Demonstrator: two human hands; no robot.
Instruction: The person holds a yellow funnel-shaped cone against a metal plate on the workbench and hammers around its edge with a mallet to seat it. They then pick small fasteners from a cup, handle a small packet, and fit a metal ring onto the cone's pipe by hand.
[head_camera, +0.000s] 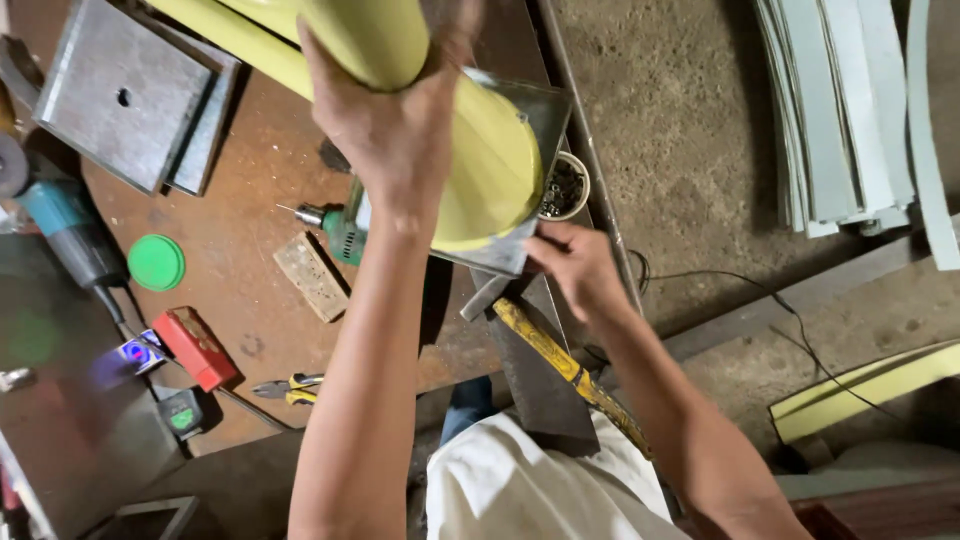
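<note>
We see the left hand (400, 130) wrapped over a thick yellow pipe (480, 160), fingers curled round its upper side, closed in a firm grip; the pipe slants from the top left down over the rusty workbench (240, 260), and its lower end sits against a grey metal plate (520, 250) near the bench edge. The right hand (575, 265) pinches the near corner of that plate, fingers closed on its edge.

We judge the pipe to be stiff and fairly heavy, its painted skin smooth and likely slippery under a bare palm; a grip round its full girth, close to the plate end, looks the surest; the plate is thin-edged steel, so we would take it by a flat side rather than a sharp corner.

Around the work: a green drill (335, 230) lies just beside the left wrist; a small cup of screws (565, 187) stands touching the far side of the pipe's end; a yellow-handled hammer (565, 365) lies below the right hand; pliers (290, 387), a green lid (156, 262) and a red box (195, 347) lie further left; stacked square plates (130, 95) rest at the bench's far corner.
</note>
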